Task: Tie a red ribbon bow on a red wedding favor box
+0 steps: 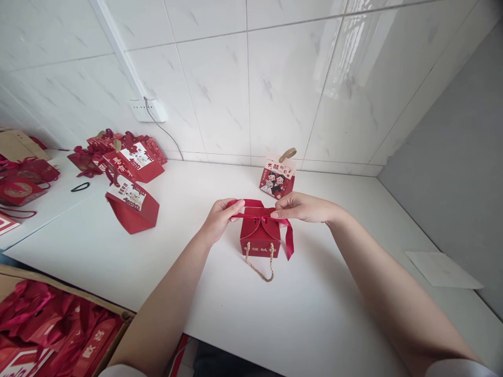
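A small red gift box (251, 234) with gold lettering stands upright on the white table in front of me. Its gold rope handle (262, 273) droops from the near side onto the tabletop. A dark red ribbon (290, 242) crosses the top of the box, with a knot or crossing at the middle and one tail hanging down on the right. My left hand (220, 219) pinches the ribbon at the left of the box. On the right, my right hand (302, 207) pinches the ribbon close to the knot, its lower fingers partly hidden.
A printed box with a couple drawn on it (277, 182) stands behind, by the tiled wall. Several red boxes (135, 209) sit to the left. A cardboard carton (128, 318) of red boxes is at lower left. A wall socket (147, 111) and a white sheet (444, 269) also show.
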`<state>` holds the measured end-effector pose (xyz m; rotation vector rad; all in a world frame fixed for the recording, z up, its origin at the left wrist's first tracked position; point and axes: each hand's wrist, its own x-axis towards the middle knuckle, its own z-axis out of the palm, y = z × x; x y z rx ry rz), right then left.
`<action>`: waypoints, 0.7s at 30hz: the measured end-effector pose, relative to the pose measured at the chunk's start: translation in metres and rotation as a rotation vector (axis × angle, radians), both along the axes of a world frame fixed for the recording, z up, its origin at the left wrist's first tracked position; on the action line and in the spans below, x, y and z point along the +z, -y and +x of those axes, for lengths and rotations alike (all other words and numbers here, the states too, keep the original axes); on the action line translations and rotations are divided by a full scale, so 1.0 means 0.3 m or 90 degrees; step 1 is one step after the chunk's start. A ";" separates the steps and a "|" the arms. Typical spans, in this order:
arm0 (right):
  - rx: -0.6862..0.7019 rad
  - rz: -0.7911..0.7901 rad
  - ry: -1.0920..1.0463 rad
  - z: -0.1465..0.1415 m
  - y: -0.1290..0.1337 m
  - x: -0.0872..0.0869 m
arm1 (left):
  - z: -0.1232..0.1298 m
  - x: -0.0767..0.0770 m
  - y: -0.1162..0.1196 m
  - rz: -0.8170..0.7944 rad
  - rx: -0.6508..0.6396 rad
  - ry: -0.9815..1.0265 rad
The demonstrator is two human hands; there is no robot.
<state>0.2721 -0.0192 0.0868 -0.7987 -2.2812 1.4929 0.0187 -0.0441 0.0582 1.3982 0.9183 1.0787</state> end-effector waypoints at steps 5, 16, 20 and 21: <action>0.020 -0.004 0.009 0.019 0.007 0.018 | 0.003 -0.009 -0.006 0.012 -0.002 0.031; -0.010 0.032 0.156 0.040 -0.017 -0.007 | -0.088 -0.047 -0.067 -0.100 -0.161 -0.064; -0.024 0.033 0.191 0.053 -0.007 0.000 | -0.140 -0.033 -0.078 -0.103 -0.034 -0.018; -0.026 0.036 0.195 0.054 -0.005 0.000 | -0.156 -0.031 -0.083 -0.103 0.002 -0.022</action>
